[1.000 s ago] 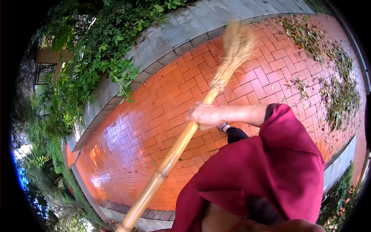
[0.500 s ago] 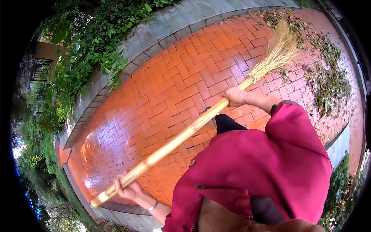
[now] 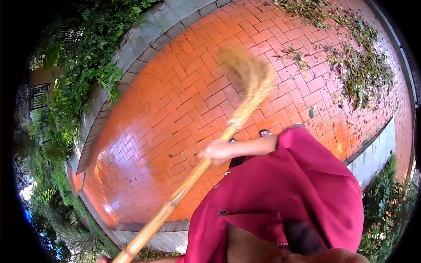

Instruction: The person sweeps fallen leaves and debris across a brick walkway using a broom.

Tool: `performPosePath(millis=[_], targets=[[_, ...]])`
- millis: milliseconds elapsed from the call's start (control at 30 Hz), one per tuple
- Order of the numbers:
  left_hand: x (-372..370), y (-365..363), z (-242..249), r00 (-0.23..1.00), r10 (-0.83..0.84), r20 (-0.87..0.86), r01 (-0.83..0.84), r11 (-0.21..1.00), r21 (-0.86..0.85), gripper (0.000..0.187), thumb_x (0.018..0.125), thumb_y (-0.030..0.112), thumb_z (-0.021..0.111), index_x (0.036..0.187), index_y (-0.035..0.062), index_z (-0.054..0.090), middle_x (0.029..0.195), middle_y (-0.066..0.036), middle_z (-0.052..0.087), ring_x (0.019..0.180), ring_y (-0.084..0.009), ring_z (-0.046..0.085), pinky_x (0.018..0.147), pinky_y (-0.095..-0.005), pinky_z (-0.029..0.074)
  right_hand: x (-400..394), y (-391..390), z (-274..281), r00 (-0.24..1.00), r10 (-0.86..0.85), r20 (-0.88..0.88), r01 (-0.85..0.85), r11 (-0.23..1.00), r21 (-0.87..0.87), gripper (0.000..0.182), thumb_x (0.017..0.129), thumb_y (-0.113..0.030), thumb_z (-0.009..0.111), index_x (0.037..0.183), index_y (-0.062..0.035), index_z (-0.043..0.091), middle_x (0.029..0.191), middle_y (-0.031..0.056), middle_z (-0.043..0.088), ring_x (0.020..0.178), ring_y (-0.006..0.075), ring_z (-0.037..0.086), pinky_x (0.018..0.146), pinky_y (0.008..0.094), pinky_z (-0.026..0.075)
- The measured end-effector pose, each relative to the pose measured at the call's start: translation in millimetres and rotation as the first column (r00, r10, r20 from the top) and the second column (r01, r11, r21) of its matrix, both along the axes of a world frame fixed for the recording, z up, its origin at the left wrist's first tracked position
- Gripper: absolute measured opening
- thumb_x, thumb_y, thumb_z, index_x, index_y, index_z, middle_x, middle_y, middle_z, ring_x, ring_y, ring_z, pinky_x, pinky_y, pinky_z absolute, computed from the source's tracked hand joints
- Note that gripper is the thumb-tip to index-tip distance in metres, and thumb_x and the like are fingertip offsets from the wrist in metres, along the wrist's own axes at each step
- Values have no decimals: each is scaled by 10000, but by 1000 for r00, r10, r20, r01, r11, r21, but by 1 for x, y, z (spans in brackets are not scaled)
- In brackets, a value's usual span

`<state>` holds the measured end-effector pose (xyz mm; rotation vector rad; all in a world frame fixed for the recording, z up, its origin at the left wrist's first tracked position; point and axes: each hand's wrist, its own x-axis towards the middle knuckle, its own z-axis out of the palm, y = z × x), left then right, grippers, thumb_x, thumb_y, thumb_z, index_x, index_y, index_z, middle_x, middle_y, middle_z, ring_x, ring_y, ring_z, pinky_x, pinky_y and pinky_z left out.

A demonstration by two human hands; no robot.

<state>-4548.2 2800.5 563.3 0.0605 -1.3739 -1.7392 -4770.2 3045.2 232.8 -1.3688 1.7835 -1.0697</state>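
A straw broom (image 3: 175, 199) slants from the bottom left up toward the middle, its bristles (image 3: 252, 79) bent and smeared by motion over the orange bricks (image 3: 184, 101). Wrapped round the handle below the bristles is my right hand (image 3: 217, 151). Near the handle's lower part, my left hand (image 3: 104, 259) shows only in part at the bottom edge, closed at the handle. To the right of the bristles lie a small patch of dry leaves (image 3: 297, 58) and a larger leaf pile (image 3: 366, 81).
A grey stone kerb (image 3: 164, 19) curves along the left, with green plants (image 3: 98, 48) behind it. More leaves (image 3: 307, 11) lie at the top right. A pale stone edge (image 3: 372, 151) and bushes (image 3: 383, 197) are at the right. Sandalled feet (image 3: 264, 132) show beside my right forearm.
The broom's bristles have swung left and down, away from the leaves. My right hand has moved left and down, and my left hand has dropped to the bottom edge. The view has shifted slightly.
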Motion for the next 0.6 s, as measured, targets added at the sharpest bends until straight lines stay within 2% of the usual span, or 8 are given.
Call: performPosePath(millis=[33, 100, 167, 233, 333, 433, 500, 600], targets=[[-7, 5, -11, 974, -224, -37, 226, 937, 266, 129, 686, 119, 544, 578, 106, 475, 603, -12, 483, 649, -112, 471, 645, -254, 388, -7, 43, -12, 998, -66, -13, 68, 988, 139, 243, 618, -127, 566, 857, -128, 520, 610, 122, 522, 648, 329, 537, 567, 436, 418], [-54, 31, -91, 961, -123, 247, 175, 963, -203, 238, 717, 137, 486, 522, 137, 350, 457, -13, 369, 432, -80, 411, 487, -240, 399, -31, 126, -31, 976, -159, -146, 197, 933, 301, 189, 627, -175, 581, 802, -116, 544, 639, 126, 554, 644, 326, 562, 566, 424, 437], [-69, 76, -153, 918, 166, 359, -223, 967, 124, 118, 711, 146, 527, 632, 63, 553, 576, -55, 504, 575, -181, 502, 605, -301, 424, -58, 186, -46, 939, -181, -291, 317, 784, 534, 225, 617, -122, 539, 840, -107, 555, 709, 121, 584, 691, 290, 570, 587, 413, 430], [-39, 69, -191, 932, -69, 357, -73, 926, 370, 122, 708, 178, 525, 734, 63, 557, 700, -80, 537, 696, -211, 507, 684, -353, 399, -49, 233, -20, 895, -190, -403, 363, 835, 413, 170, 620, -123, 546, 787, -97, 556, 659, 103, 576, 638, 276, 569, 581, 399, 423], [15, 59, -166, 962, -115, 248, 16, 929, 370, 112, 715, 169, 519, 710, 61, 548, 688, -72, 530, 682, -194, 496, 693, -352, 379, -20, 215, 7, 904, -118, -411, 293, 871, 395, 134, 624, -156, 567, 742, -94, 552, 623, 93, 560, 621, 268, 565, 573, 393, 422], [92, 56, -91, 949, 234, 212, -265, 955, 132, 194, 718, 230, 560, 678, 40, 570, 589, -67, 515, 596, -171, 498, 636, -331, 407, 16, 159, 46, 942, -21, -336, 102, 969, 225, 120, 628, -115, 556, 741, -80, 539, 592, 98, 545, 615, 275, 563, 561, 389, 430], [125, 85, -22, 583, 804, 118, -765, 592, -254, 192, 743, 189, 515, 615, 50, 552, 480, -41, 454, 469, -122, 429, 472, -249, 381, 55, 108, 67, 977, 69, -202, -40, 989, 144, 155, 594, -74, 557, 747, -56, 534, 604, 113, 554, 636, 299, 566, 558, 398, 440], [189, 109, 57, 712, 698, -75, -648, 613, -452, 202, 742, 203, 505, 630, 42, 552, 516, -58, 473, 506, -143, 450, 511, -265, 391, 124, 42, 100, 974, 195, -111, -215, 956, -202, 146, 568, -73, 557, 704, -30, 526, 590, 139, 546, 623, 319, 562, 552, 425, 440]])
